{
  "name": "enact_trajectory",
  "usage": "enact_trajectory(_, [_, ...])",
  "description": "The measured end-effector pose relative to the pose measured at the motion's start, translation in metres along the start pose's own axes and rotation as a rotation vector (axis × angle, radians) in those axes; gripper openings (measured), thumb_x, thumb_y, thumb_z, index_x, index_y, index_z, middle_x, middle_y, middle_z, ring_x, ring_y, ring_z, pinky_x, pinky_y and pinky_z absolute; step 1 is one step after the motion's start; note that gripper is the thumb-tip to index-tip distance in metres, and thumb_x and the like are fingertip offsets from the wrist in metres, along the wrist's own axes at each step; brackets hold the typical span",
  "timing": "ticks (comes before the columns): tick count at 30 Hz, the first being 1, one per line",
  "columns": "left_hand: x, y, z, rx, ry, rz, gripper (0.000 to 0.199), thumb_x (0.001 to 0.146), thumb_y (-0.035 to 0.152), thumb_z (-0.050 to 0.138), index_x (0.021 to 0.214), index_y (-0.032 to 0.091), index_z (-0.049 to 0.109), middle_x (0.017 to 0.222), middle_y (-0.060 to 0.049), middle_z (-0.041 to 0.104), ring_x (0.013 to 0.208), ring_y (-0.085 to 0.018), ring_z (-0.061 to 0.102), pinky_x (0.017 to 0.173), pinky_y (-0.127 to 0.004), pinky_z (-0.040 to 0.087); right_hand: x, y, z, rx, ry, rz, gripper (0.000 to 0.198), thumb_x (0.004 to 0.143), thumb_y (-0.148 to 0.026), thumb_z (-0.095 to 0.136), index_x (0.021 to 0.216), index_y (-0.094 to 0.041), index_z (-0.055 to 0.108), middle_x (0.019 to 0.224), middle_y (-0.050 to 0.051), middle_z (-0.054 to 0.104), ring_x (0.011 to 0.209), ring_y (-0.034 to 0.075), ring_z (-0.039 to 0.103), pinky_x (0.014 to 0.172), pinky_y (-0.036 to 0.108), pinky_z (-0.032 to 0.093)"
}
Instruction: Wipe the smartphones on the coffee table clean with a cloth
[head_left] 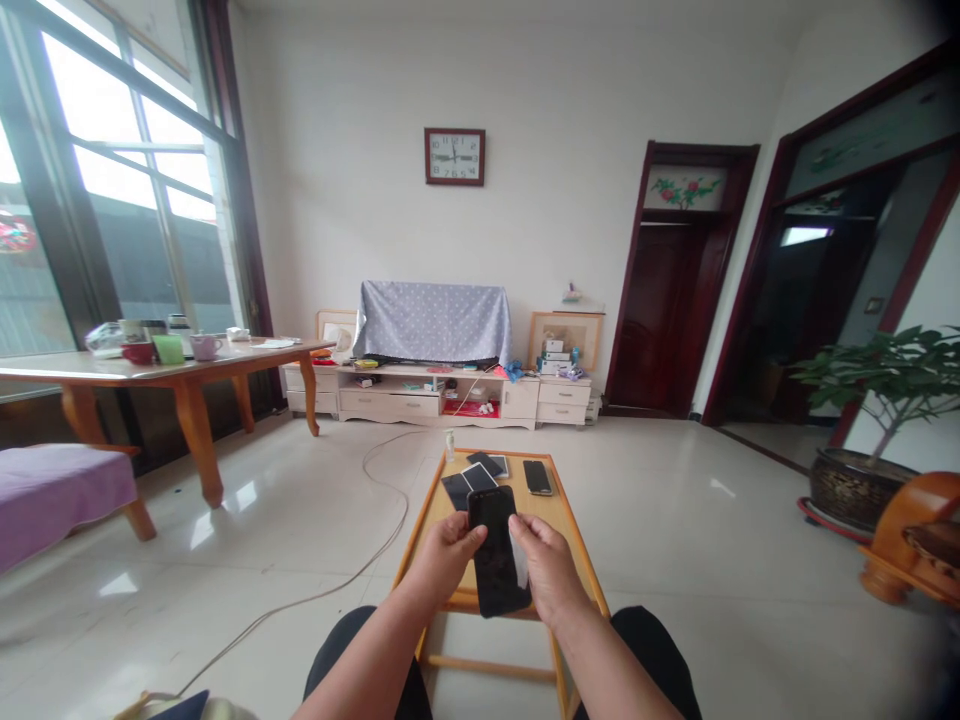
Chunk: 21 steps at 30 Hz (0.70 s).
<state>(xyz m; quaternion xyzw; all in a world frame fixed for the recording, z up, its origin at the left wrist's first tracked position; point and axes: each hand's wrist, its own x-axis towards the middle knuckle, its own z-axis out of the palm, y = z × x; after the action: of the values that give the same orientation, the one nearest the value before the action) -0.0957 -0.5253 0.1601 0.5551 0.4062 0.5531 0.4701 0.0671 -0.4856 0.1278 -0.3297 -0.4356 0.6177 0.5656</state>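
A black smartphone [496,570] is held upright, screen-like dark face toward me, above the near end of a small wooden table [431,535]. My left hand [446,552] grips its left edge, thumb on the front. On the opposite edge my right hand [553,568] is closed, also with the thumb forward. A thin whitish piece [519,562] shows between the right fingers and the phone; whether it is film or cloth I cannot tell. Past the hands lie another black phone [538,477] and several flat dark and white-edged devices [478,477], partly overlapping. A small pump bottle [450,446] stands at the table's far left corner.
A cable [315,597] runs over the tiled floor on the left. Beyond it stands a dining table [247,362] with cups, beside a purple-covered bench [60,500]. A low cabinet [390,404] lines the far wall. To the right are a potted plant [862,490] and wooden furniture [911,545].
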Motion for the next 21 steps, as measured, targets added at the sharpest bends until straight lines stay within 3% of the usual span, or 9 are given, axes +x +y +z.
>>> enact_trajectory(4, [-0.002, 0.005, 0.006, 0.024, -0.069, 0.007, 0.038, 0.079, 0.052, 0.073, 0.087, 0.015, 0.07, 0.083, -0.004, 0.071, 0.079, -0.017, 0.062, 0.077, -0.029, 0.047, 0.0, -0.008, 0.0, -0.064, 0.068, -0.058, 0.056, 0.069, -0.061, 0.08, 0.103, -0.016, 0.075, 0.096, 0.009, 0.076, 0.094, 0.026, 0.069, 0.082, 0.034, 0.054])
enact_trajectory(9, [-0.004, 0.001, 0.006, 0.192, -0.12, 0.049, 0.035, 0.084, 0.05, 0.066, 0.09, 0.017, 0.069, 0.087, -0.003, 0.069, 0.083, -0.018, 0.06, 0.079, -0.029, 0.045, 0.008, -0.03, -0.006, -0.265, 0.056, -0.253, 0.052, 0.079, -0.063, 0.071, 0.107, -0.019, 0.075, 0.107, 0.01, 0.075, 0.105, 0.029, 0.067, 0.092, 0.039, 0.053])
enact_trajectory(15, [-0.007, -0.003, 0.004, 0.615, -0.015, 0.056, 0.031, 0.081, 0.044, 0.064, 0.065, 0.019, 0.056, 0.058, 0.006, 0.046, 0.06, -0.01, 0.039, 0.061, -0.024, 0.033, 0.006, -0.04, -0.009, -0.778, -0.03, -0.558, 0.034, 0.094, -0.052, 0.056, 0.105, -0.027, 0.077, 0.101, 0.007, 0.076, 0.096, 0.026, 0.068, 0.089, 0.038, 0.05])
enact_trajectory(21, [-0.008, -0.004, 0.022, 0.816, -0.044, 0.206, 0.022, 0.084, 0.027, 0.054, 0.064, 0.021, 0.058, 0.056, 0.004, 0.051, 0.057, -0.012, 0.039, 0.074, -0.029, 0.035, -0.009, -0.038, 0.017, -1.104, -0.144, -0.771, 0.026, 0.099, -0.039, 0.052, 0.104, -0.032, 0.077, 0.091, 0.004, 0.077, 0.087, 0.023, 0.066, 0.091, 0.038, 0.041])
